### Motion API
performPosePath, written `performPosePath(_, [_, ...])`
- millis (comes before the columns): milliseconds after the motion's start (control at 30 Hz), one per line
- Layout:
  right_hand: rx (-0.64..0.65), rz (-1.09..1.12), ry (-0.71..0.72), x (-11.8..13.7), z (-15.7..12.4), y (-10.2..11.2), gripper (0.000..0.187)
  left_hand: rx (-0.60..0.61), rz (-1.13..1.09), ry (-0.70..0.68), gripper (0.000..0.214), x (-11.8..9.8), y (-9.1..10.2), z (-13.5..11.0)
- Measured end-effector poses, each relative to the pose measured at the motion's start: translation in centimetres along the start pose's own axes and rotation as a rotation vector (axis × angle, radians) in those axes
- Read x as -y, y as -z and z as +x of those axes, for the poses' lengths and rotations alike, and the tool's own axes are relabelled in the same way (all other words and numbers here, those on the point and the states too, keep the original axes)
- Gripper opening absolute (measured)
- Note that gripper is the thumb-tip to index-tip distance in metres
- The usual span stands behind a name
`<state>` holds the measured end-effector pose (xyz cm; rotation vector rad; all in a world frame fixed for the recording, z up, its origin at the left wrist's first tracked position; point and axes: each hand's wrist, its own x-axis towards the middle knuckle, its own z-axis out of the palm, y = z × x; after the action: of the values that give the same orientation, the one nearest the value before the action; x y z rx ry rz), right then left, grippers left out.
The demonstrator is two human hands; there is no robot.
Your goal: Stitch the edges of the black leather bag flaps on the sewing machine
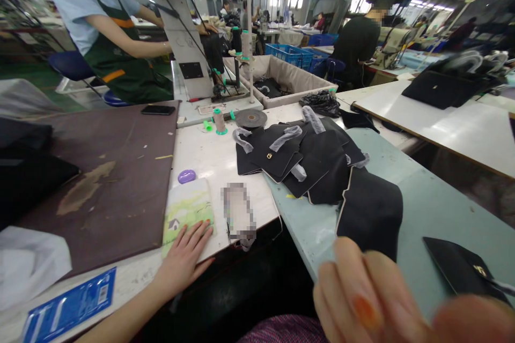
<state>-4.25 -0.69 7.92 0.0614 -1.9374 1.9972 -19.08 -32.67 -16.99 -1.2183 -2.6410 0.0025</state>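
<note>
Left hand (185, 260) lies flat, palm down, at the near edge of the white surface (209, 155), fingers (198, 236) spread over the lower corner of a green-printed booklet (185, 204). Right hand (362, 300) is raised close to the lens and blurred; its grip is unreadable. Black leather pieces (309, 163) are piled on the pale green surface (434, 209), and a purple oval object (186, 176) lies just beyond the booklet.

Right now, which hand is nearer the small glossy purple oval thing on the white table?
Left. The left hand lies flat on a green illustrated booklet that sits next to the purple oval thing. The right hand is raised far off to its right, near the camera.
</note>
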Motion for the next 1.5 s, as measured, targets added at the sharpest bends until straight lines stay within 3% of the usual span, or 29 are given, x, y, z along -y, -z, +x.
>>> performPosePath(67, [-0.109,-0.017,-0.023,-2.8,0.7,0.7,0.061,0.012,-0.048,0.008,0.073,0.1,0.5,0.1])
performPosePath(167, [-0.229,-0.541,0.044,-9.1,-0.8,3.5,0.032,0.028,-0.159,0.079,0.064,0.5,1.4,1.5])
performPosePath(300, [-0.115,-1.096,0.072,-17.5,-5.6,7.7,0.034,-0.048,-0.27,0.253,0.049,1.4,2.0,6.1])
performPosePath(433, [-0.025,-1.405,0.121,-21.4,-8.8,8.8,0.049,-0.063,-0.257,0.241,0.046,1.9,1.8,10.4])
performPosePath(567, [-0.002,-1.477,0.105,-21.9,-9.1,8.5,0.052,-0.072,-0.235,0.227,0.044,1.9,1.3,12.1])
performPosePath(933, [0.002,-1.48,0.112,-21.6,-8.8,8.6,0.049,-0.09,-0.255,0.202,0.04,1.8,0.3,13.1])
performPosePath(1133, [0.007,-1.467,0.099,-21.6,-8.8,8.6,0.047,-0.118,-0.366,0.077,0.024,0.2,1.9,10.9])
performPosePath(1333, [0.004,-1.453,0.086,-21.3,-8.8,8.4,0.045,-0.03,-0.427,-0.161,0.033,-2.4,3.3,7.3])
performPosePath(1500, [0.008,-1.445,0.074,-21.1,-8.9,8.4,0.044,-0.001,-0.409,-0.143,0.037,-3.2,3.1,6.7])
